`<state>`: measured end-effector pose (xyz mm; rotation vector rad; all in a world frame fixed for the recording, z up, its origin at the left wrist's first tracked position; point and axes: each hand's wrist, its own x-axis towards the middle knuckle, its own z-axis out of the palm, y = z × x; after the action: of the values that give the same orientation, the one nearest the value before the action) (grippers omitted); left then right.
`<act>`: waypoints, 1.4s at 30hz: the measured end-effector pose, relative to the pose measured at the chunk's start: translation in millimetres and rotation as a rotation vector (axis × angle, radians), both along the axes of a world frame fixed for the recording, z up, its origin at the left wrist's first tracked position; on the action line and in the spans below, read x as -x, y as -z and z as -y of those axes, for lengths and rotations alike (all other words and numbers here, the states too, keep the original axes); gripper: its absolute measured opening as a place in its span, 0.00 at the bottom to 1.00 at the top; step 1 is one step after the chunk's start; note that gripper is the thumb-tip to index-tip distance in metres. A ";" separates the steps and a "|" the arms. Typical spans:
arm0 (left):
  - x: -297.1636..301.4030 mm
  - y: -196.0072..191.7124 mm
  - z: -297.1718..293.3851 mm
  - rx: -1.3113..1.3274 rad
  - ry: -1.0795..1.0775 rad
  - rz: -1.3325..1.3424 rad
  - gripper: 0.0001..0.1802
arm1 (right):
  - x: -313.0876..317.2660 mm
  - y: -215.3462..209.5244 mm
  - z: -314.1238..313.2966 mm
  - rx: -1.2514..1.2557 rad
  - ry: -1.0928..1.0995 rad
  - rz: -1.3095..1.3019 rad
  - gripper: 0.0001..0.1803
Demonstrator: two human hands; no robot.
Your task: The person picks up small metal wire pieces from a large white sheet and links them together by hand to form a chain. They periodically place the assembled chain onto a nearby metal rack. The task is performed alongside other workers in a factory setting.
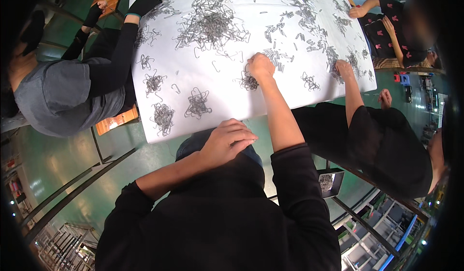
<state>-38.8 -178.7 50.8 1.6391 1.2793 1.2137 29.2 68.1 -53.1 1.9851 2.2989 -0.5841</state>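
Note:
A white-covered table (232,101) in front of me bears dark bent wire hooks in loose heaps. My right hand (261,68) reaches over the table, fingers curled in, right at a small pile of wire hooks (248,81). What its fingers grip, if anything, is hidden. Held back near the table's front edge, my left hand (227,143) has thumb and fingers pressed together; I cannot make out what is between them. Beyond lies a large tangled heap of hooks (212,22), and to its right are scattered short, narrow metal pieces (274,56).
Smaller hook piles (197,104) lie near the left front. A gloved co-worker (72,87) works at the left edge; another person in black (382,145) reaches in from the right, a third (391,31) beyond. A box of small parts (330,182) sits low beside me.

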 end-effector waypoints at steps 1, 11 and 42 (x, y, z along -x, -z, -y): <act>-0.3 1.5 1.7 0.002 0.003 -0.006 0.07 | -6.5 1.2 1.6 0.017 0.026 -0.050 0.16; -3.0 -8.1 8.6 0.014 0.072 -0.053 0.07 | 27.2 -0.4 7.7 -0.050 -0.041 -0.157 0.14; -45.0 -20.7 -23.2 -0.189 0.174 0.048 0.10 | -119.9 -137.4 260.8 -0.057 0.699 -1.696 0.01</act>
<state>6.3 -155.5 71.5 1.8029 0.9939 1.2892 149.1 -192.7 84.3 2.6535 1.5570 -3.1976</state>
